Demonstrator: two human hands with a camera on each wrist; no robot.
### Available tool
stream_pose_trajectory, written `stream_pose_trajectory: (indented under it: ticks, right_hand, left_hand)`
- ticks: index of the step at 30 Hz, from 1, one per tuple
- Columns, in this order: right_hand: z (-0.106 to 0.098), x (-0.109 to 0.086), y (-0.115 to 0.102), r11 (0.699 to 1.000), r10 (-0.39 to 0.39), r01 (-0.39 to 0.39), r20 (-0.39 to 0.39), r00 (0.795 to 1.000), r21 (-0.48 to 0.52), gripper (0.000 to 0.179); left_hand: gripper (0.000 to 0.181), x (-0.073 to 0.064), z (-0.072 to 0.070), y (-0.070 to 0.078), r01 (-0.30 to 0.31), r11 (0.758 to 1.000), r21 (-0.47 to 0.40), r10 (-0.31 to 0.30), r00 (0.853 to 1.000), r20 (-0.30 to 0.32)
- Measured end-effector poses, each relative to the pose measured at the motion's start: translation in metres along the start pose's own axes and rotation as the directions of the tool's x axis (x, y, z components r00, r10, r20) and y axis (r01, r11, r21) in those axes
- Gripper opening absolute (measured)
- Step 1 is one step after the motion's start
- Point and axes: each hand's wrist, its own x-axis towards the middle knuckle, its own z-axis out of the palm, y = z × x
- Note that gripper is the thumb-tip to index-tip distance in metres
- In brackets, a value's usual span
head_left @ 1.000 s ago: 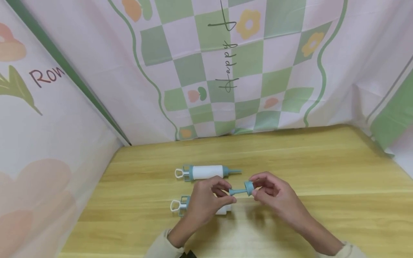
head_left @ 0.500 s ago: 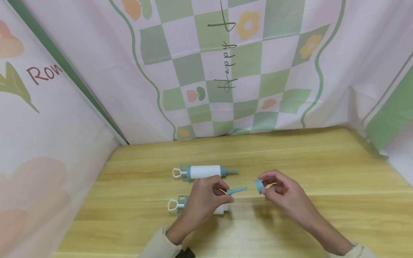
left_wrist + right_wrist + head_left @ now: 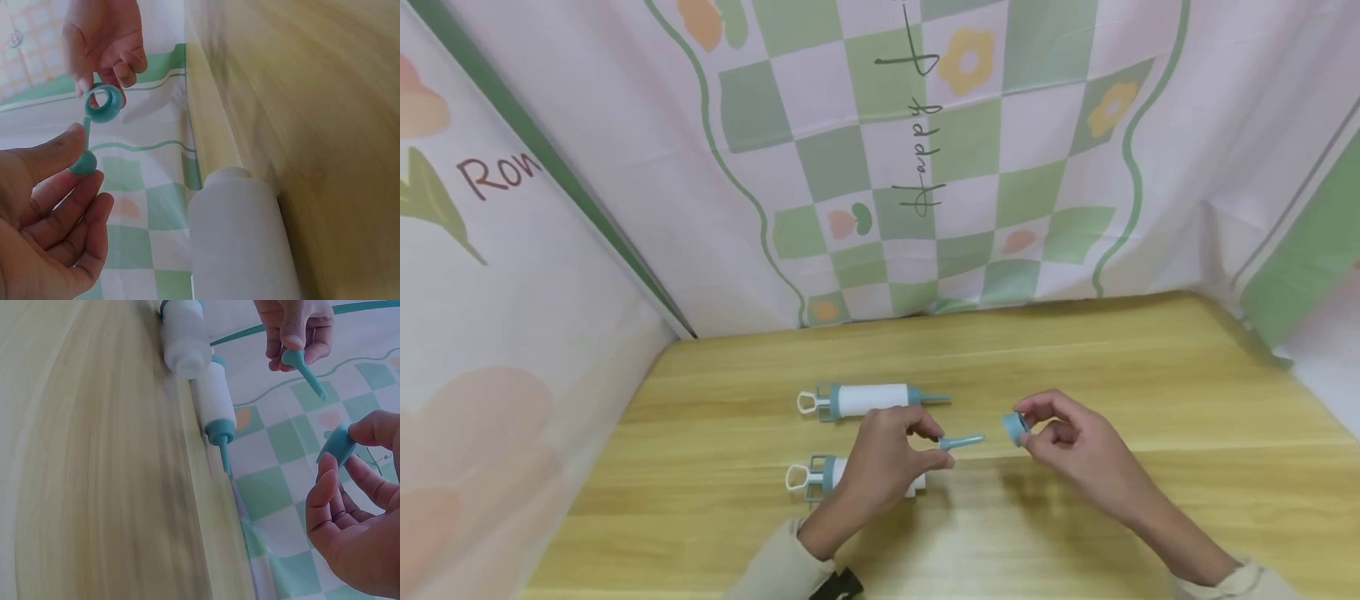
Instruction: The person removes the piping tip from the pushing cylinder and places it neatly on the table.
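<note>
While both hands are above the desk (image 3: 1045,342), between its left and right edges, each one holds a small part in a narrow pinch. The left hand (image 3: 883,458) has the nozzle (image 3: 966,441) at its wide end, between thumb and fingertips; the thin tip points toward the right edge. Near this tip, but apart from it, the right hand (image 3: 1067,433) pinches the ring (image 3: 1016,428) by its outer wall. Both parts look like light, rather stiff plastic, so I suppose they will not bend much, though their smooth surface may slip. For the nozzle, the wide end seems the better place to hold, because the thin stem could be weaker; for the ring, its outside, with the opening left free. Nearer to the left edge lie the far syringe (image 3: 872,400), its tip fitted, and the near syringe (image 3: 838,472), its white neck bare.
</note>
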Motion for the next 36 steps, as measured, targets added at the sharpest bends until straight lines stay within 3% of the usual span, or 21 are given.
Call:
stream_pose_trajectory:
  ticks: [10, 19, 31, 36]
  right_hand:
    - [-0.009, -0.003, 0.010, 0.972, 0.012, -0.022, -0.043, 0.999, -0.235, 0.025]
    - [-0.015, -0.008, 0.020, 0.944, 0.023, -0.026, -0.014, 1.000, -0.328, 0.028]
    - [-0.027, -0.016, 0.036, 0.922, 0.032, -0.020, 0.022, 0.999, -0.387, 0.032]
    - [-0.029, -0.020, 0.039, 0.922, 0.085, -0.061, 0.047, 0.995, -0.383, 0.032]
  left_hand:
    - [0.022, 0.008, 0.014, -0.003, -0.008, 0.999, 0.032, 0.007, 0.999, 0.038]
    - [0.023, 0.013, 0.029, -0.001, 0.026, 1.000, -0.003, -0.026, 0.995, 0.095]
    - [0.027, 0.019, 0.049, 0.002, 0.043, 0.996, 0.080, -0.055, 0.986, 0.156]
    - [0.030, 0.022, 0.059, 0.007, 0.018, 0.983, 0.182, -0.055, 0.979, 0.197]
